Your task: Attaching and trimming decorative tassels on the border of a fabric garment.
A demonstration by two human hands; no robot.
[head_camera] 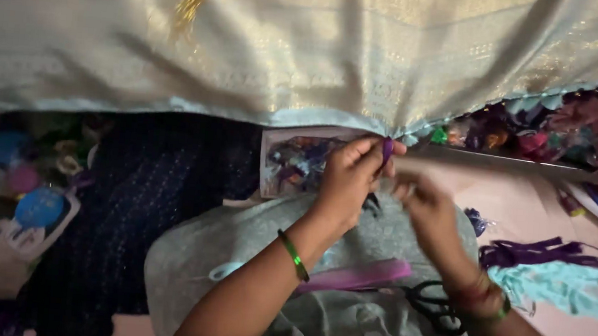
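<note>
Two hands at fabric hem [303, 117] | left hand [348, 179] pinches purple tassel [387, 149] against hem, fingers closed | right hand [427, 210] blurred below it, grip unclear | tassels [501, 134] fixed along hem rightward; leftward hem bare | scissors [434, 306] idle below hem

Black scissors [436, 307] lie beside a pink strip [361, 277], with purple threads [534, 252] and teal threads [567, 289] nearby.

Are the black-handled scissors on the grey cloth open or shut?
Cannot tell. Only the black scissors' looped handles show beside the right hand's wrist; the blades are hidden.
</note>
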